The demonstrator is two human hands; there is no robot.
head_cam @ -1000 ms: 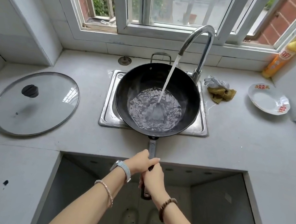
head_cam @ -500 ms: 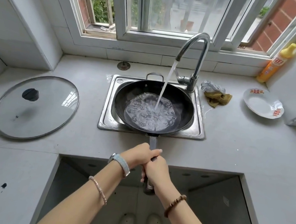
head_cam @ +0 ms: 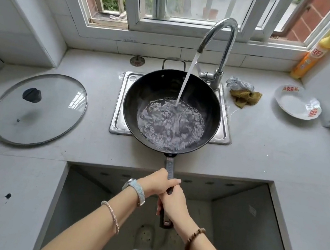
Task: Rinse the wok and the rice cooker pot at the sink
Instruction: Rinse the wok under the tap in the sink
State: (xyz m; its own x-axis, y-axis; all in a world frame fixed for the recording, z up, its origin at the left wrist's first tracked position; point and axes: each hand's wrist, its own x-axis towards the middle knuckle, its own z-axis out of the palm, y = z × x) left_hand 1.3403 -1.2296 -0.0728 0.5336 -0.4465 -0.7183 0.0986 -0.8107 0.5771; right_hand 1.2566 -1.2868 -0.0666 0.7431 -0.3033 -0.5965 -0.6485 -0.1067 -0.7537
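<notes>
A black wok [head_cam: 154, 89] sits over the steel sink [head_cam: 120, 105], covering most of the basin. Water runs from the curved tap [head_cam: 221, 38] into the wok and pools in its bottom. The wok's long dark handle [head_cam: 169, 167] points toward me over the counter edge. My left hand [head_cam: 156, 183] grips the handle higher up. My right hand [head_cam: 173, 204] grips it just below, touching the left. The rice cooker pot is not in view.
A glass lid [head_cam: 38, 109] with a black knob lies on the counter to the left. A scourer and cloth [head_cam: 243, 93] sit right of the tap, then a white bowl [head_cam: 297, 103] and a yellow detergent bottle [head_cam: 313, 55]. An open recess [head_cam: 239, 234] lies below the counter.
The wok was lowered toward the basin, then raised again and tipped a little toward me; more water has pooled in it. Both hands kept their grip on the handle.
</notes>
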